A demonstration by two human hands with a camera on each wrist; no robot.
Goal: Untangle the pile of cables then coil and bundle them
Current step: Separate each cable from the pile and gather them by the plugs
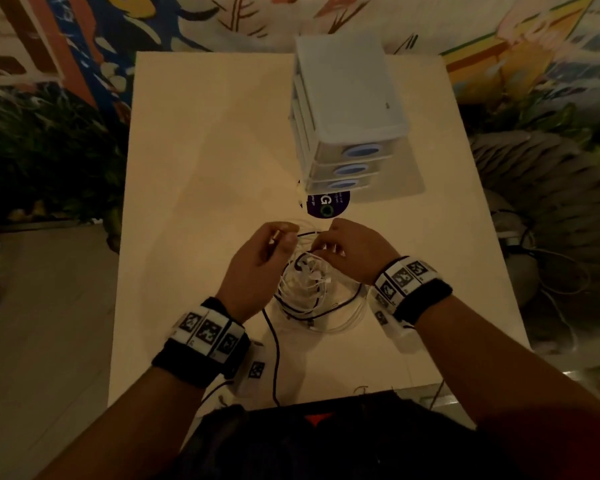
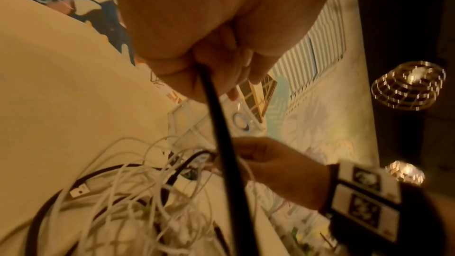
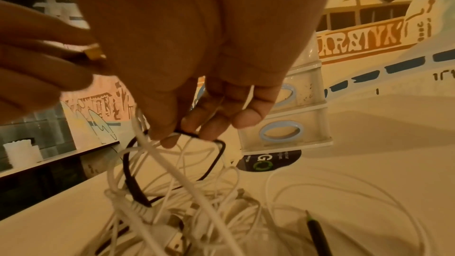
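Note:
A tangled pile of white and black cables point(image 1: 312, 289) lies on the cream table point(image 1: 205, 150), between my two hands. My left hand point(image 1: 280, 241) grips a black cable point(image 2: 218, 124) near its gold plug point(image 3: 94, 54); the cable runs down past the pile and off the table's front edge point(image 1: 276, 358). My right hand point(image 1: 323, 247) hovers over the top of the pile and pinches thin white cable strands point(image 3: 248, 94), lifting them. A black cable loop point(image 3: 216, 155) hangs just under its fingertips point(image 3: 243, 120). The rest of the pile point(image 3: 197, 211) stays knotted on the table.
A white three-drawer plastic unit point(image 1: 343, 116) with blue handles stands at the back right of the table. A round dark sticker point(image 1: 326, 204) lies just in front of it. A loose black plug end point(image 3: 316, 229) lies right of the pile.

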